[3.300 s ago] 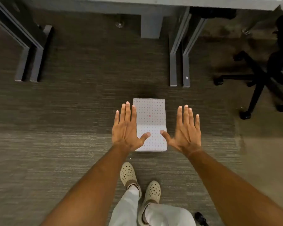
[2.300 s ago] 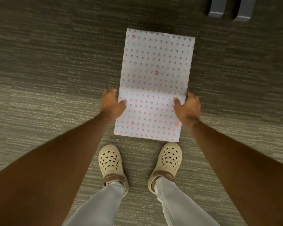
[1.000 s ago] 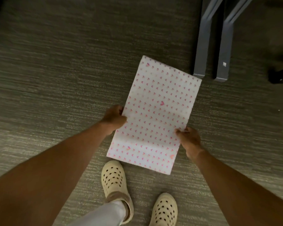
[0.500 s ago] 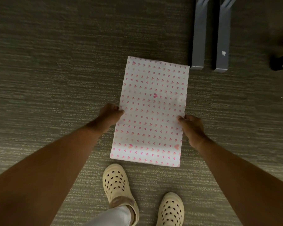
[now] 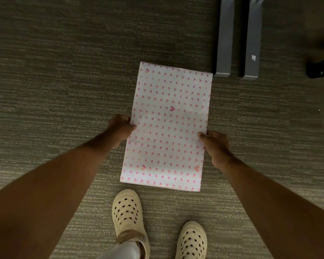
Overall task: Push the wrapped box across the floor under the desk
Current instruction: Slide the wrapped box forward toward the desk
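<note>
Gripping the box (image 5: 168,126) by both long sides, mid-push.
It lies flat on the carpet (image 5: 64,90), far right corner just beside the nearer of two grey legs (image 5: 223,43). Left hand (image 5: 120,128) and right hand (image 5: 216,146) are each closed on an edge. Next, I judge, slide it farther, keeping left of that leg; the table top is out of view.
</note>
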A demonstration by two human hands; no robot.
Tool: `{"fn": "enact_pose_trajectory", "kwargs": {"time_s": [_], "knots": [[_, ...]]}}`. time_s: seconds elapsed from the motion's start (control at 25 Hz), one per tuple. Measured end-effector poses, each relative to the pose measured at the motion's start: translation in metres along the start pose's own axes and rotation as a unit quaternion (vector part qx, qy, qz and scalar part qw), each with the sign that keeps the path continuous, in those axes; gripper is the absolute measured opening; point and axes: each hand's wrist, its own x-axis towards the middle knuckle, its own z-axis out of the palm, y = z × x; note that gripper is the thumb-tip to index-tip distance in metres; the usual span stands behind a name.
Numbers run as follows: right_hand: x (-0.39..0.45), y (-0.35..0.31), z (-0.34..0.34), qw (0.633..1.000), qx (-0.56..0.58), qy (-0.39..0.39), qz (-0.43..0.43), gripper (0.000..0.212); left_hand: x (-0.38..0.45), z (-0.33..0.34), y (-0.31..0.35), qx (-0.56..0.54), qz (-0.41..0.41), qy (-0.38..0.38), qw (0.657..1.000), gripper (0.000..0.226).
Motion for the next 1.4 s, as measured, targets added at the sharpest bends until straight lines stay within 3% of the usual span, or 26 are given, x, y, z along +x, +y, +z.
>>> {"fn": "enact_pose_trajectory", "kwargs": {"time_s": [0.72,1.2,1.4], "knots": [[-0.012,-0.048,0.012,0.999,-0.039,-0.014,-0.019,0.033,0.015,-0.029,0.017,-0.043,0.014,-0.057,0.997,0.027],[0.033,-0.171,0.029,0.994,-0.017,-0.041,-0.102,0.036,0.066,-0.096,0.120,-0.073,0.055,-0.031,0.995,0.022],[0.096,-0.215,0.035,0.990,-0.043,0.011,-0.134,0.039,0.111,-0.099,0.171,-0.101,0.072,-0.011,0.992,0.009]]}}
